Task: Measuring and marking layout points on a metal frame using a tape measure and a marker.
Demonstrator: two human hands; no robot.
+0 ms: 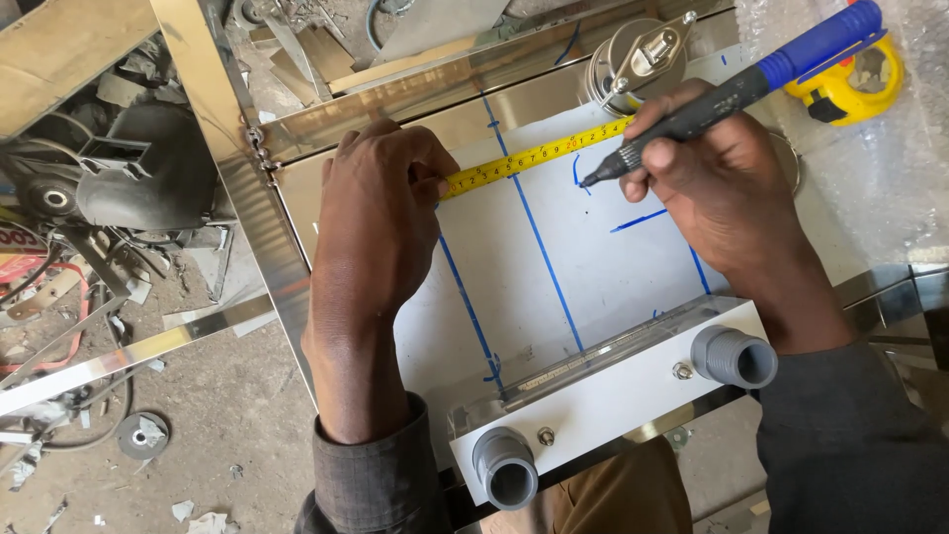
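Tape (534, 158) spans between hands — left (381, 222) pinning, right (727, 188) marking.

**Count of things on the bench**

Two bare hands: the left hand (381, 213) and the right hand (717, 183). One blue-and-black marker pen (736, 89). One yellow steel tape blade (534, 156) and one yellow tape-measure case (858, 71). One white-filmed metal sheet (583, 247), bearing three long blue marker lines (542, 247). Two grey plastic pipe stubs (506, 467) on one white block (603, 400), with two small bolts (546, 435). One round metal gauge (638, 59).
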